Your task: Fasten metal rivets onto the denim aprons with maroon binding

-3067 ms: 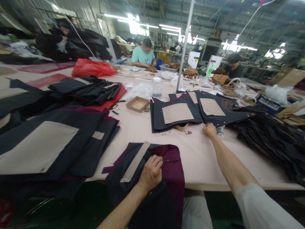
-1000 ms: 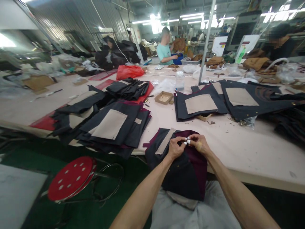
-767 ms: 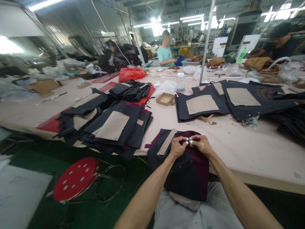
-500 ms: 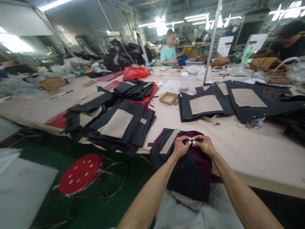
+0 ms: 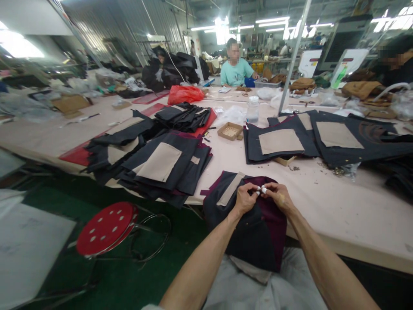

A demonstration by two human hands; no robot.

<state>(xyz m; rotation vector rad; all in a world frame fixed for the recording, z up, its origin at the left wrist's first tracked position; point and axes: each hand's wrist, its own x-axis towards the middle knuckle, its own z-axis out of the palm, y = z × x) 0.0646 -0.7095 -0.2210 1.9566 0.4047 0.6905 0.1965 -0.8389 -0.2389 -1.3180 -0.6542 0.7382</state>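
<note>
A dark navy and maroon garment piece (image 5: 248, 224) with a tan strip hangs over the table's near edge onto my lap. My left hand (image 5: 244, 200) and my right hand (image 5: 277, 196) meet above it, fingertips pinched together on its maroon part. The fingertips wear white tape or finger cots. What is pinched between them is too small to make out.
Stacks of navy pieces with tan patches lie at left (image 5: 161, 165) and behind (image 5: 277, 144). A small cardboard box of fasteners (image 5: 229, 131), a clear jar (image 5: 252, 110) and a red bag (image 5: 185, 94) stand further back. A red stool (image 5: 107, 228) is at my left. Other people work across the table.
My right hand came back from the far pile and joined my left hand over the garment piece. Over the last second both hands stay pinched together; only my view shifts slightly.
</note>
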